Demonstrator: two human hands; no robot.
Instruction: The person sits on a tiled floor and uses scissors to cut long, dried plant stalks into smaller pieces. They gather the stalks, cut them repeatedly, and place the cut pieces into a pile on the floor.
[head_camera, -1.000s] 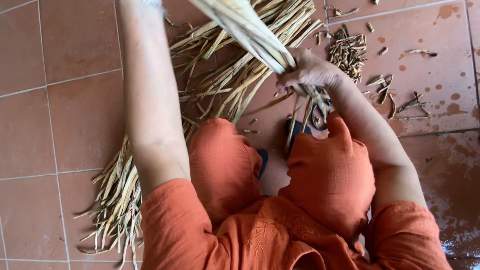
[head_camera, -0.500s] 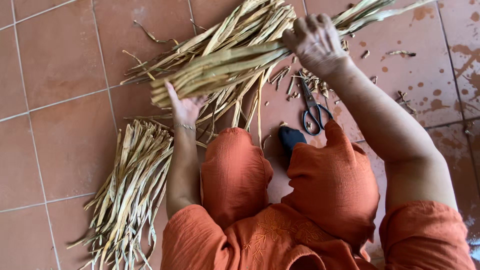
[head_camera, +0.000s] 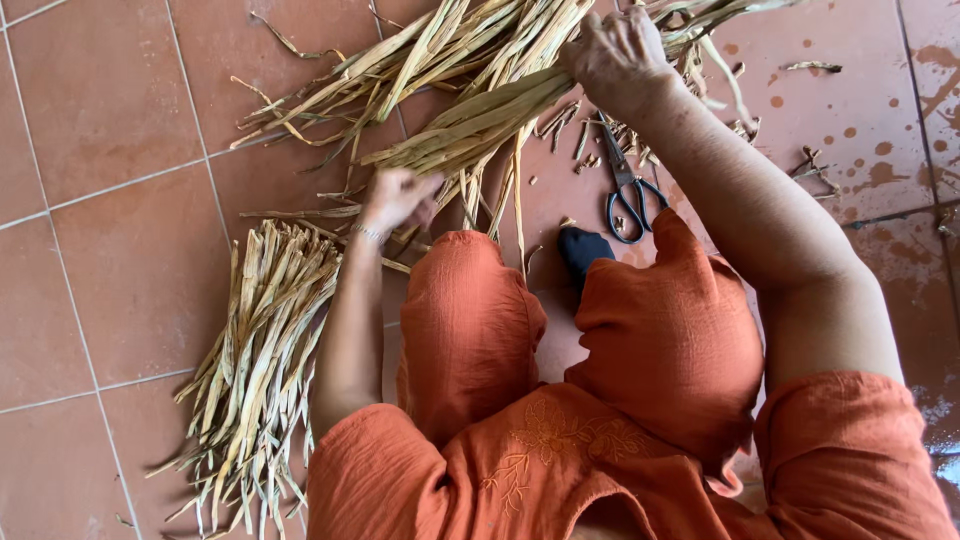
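Our right hand (head_camera: 618, 55) clenches the dried leaf bundle (head_camera: 480, 120); our left hand (head_camera: 398, 200) closes on its lower ends, scissors (head_camera: 625, 185) nearby.

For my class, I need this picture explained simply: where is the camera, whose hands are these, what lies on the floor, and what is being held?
There is no machine here. The camera sits on a person's head and looks down, so you see their own arms, orange clothes and bent knees. The right hand has its grip closed on a bundle of dried leaves stretched across the tiled floor. The left hand is closed at the bundle's lower ends. A second pile of leaves lies on the floor beside the left arm. Black-handled scissors lie in front of the knees among small cut scraps.
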